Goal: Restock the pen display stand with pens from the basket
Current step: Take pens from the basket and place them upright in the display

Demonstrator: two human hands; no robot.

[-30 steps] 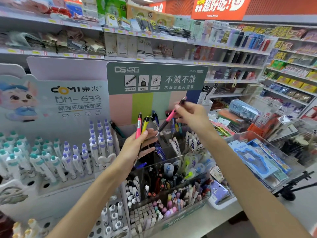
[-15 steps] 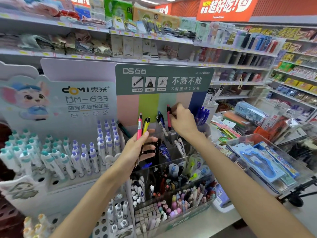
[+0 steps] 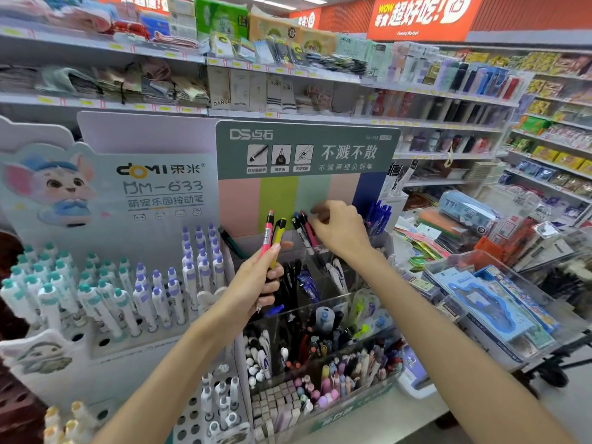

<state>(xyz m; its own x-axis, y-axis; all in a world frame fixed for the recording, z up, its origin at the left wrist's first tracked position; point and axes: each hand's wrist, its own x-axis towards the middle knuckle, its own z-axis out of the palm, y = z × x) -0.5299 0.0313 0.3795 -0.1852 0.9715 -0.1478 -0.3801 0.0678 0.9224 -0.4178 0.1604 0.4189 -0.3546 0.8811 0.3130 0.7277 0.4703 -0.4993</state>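
A clear tiered pen display stand (image 3: 339, 301) under a green header card (image 3: 307, 149) stands in front of me, its compartments full of mixed pens. My left hand (image 3: 256, 286) grips a pink pen (image 3: 267, 233) and a yellow pen (image 3: 279, 230), both upright, just left of the top compartment. My right hand (image 3: 341, 232) reaches over that top compartment, its curled fingertips pinching the top of a red pen (image 3: 310, 234) that stands there beside a black-and-blue pen (image 3: 299, 230). No basket is plainly in view.
A white stand (image 3: 150, 187) with rows of teal- and purple-capped pens (image 3: 96, 290) fills the left. Blue pens (image 3: 379, 216) stand right of the header card. A clear bin of blue packets (image 3: 490, 302) sits on the right. Stocked shelves (image 3: 288, 75) run behind.
My right hand carried the red pen from mid-air down into the top compartment and now sits low over it. My left hand kept its two pens and barely moved.
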